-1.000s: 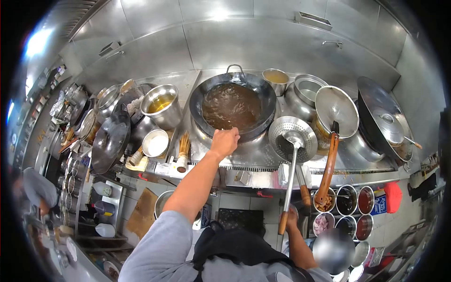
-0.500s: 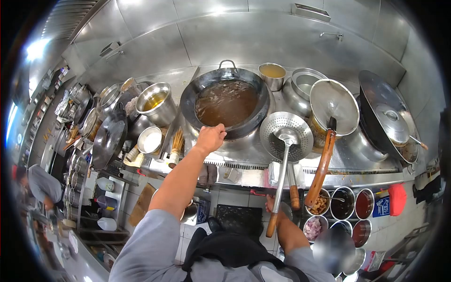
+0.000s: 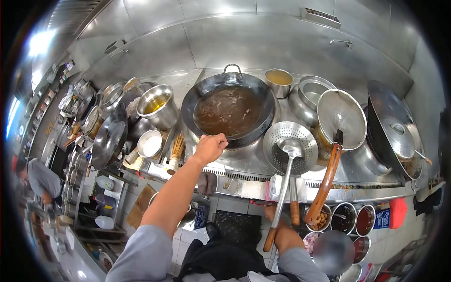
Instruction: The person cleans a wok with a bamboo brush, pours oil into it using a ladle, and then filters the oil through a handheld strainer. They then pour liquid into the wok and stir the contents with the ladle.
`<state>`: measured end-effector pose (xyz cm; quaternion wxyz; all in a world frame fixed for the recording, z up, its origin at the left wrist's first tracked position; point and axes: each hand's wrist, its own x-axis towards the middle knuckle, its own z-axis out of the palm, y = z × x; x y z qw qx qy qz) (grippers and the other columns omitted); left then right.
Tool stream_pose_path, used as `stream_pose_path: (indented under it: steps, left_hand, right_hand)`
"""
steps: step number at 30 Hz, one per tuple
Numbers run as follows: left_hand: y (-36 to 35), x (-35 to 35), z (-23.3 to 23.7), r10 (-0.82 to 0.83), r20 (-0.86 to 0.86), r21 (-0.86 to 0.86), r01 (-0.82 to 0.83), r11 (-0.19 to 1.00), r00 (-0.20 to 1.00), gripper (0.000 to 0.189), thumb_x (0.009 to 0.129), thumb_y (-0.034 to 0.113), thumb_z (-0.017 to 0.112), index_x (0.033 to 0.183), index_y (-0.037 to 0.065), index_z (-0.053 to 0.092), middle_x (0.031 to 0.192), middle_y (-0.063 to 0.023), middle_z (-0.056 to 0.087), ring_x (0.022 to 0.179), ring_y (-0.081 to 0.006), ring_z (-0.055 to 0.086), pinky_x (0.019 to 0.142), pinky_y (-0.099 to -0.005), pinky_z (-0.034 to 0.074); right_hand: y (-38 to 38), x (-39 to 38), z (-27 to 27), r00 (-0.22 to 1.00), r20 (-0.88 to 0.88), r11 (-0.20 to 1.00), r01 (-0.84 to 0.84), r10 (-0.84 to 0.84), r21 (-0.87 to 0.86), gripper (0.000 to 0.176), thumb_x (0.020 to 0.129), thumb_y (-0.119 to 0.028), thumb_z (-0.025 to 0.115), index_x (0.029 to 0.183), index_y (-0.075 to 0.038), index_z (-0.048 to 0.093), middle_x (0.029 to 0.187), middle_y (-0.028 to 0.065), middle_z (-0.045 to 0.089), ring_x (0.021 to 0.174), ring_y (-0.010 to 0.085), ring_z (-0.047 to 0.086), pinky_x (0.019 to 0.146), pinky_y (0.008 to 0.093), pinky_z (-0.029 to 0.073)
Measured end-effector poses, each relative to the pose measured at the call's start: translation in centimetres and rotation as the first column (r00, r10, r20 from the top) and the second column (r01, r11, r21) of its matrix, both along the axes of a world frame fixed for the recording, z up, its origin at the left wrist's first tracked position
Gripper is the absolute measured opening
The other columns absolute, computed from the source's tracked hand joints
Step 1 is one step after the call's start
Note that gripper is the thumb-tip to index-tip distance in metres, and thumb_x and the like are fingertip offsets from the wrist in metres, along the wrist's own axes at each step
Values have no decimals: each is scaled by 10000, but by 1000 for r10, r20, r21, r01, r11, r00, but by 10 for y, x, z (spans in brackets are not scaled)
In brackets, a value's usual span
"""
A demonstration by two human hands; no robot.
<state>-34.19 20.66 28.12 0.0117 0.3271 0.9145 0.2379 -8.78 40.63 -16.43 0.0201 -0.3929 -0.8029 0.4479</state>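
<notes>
A large black wok stands on the range with brown liquid inside. My left hand is at its near rim, fingers curled closed. What they hold, if anything, is hidden; the loop handle on the far rim shows. My right hand is low, below the range's front edge, close to a red lever. Its fingers are largely hidden. Just above it crosses the wooden handle of a ladle, which rests in a perforated skimmer.
Right of the skimmer lies a mesh strainer with a long wooden handle. A pot of yellow oil and a bowl of white powder stand left. Sauce containers sit low right. Another person is at far left.
The view has shifted slightly, so the range appears a little lower. My left hand stays at the near rim of the wok, still closed. My right hand remains below the range edge.
</notes>
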Motion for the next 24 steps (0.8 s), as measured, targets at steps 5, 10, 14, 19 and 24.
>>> stream_pose_path:
  steps: [5, 10, 14, 19, 24]
  left_hand:
    - [-1, -2, -8, -13, -66, 28, 15, 1000, 998, 146, 880, 227, 614, 914, 87, 632, 834, -103, 685, 852, -298, 631, 853, -391, 377]
    - [-1, 2, -8, -8, -85, 56, 13, 998, 996, 137, 873, 217, 624, 912, 87, 638, 834, -94, 686, 855, -286, 632, 845, -385, 377]
    - [0, 5, -8, 14, -112, 15, -12, 1000, 994, 180, 878, 225, 621, 980, 78, 638, 998, -98, 674, 972, -280, 597, 879, -395, 378]
    - [-7, 40, -6, 7, -228, 269, 56, 961, 974, 379, 854, 282, 668, 1161, 73, 594, 1209, -136, 582, 1122, -332, 540, 1025, -433, 340]
    - [-58, 150, -14, -222, 137, 351, 162, 922, 965, 482, 830, 222, 702, 1242, 32, 537, 1247, -182, 549, 1180, -327, 516, 1021, -403, 396]
  right_hand:
    - [4, 11, 8, 999, 39, 999, -35, 34, 23, 187, 868, -194, 605, 772, -33, 602, 631, 103, 584, 493, 216, 559, 484, 367, 446]
    - [-3, 11, 23, 995, 82, 996, -64, 59, 56, 185, 864, -202, 595, 799, -28, 603, 677, 107, 587, 558, 225, 571, 565, 374, 454]
    - [-3, 14, 37, 992, 103, 993, -84, 76, 77, 189, 860, -208, 587, 820, -24, 603, 713, 111, 590, 611, 232, 580, 631, 380, 460]
    - [-7, -3, 57, 987, 122, 987, -120, 106, 110, 199, 856, -215, 577, 847, -18, 604, 758, 116, 594, 677, 241, 592, 713, 387, 467]
    - [-4, 14, 63, 976, 150, 973, -180, 158, 143, 214, 851, -223, 567, 873, -13, 604, 803, 121, 598, 742, 250, 605, 794, 394, 475]
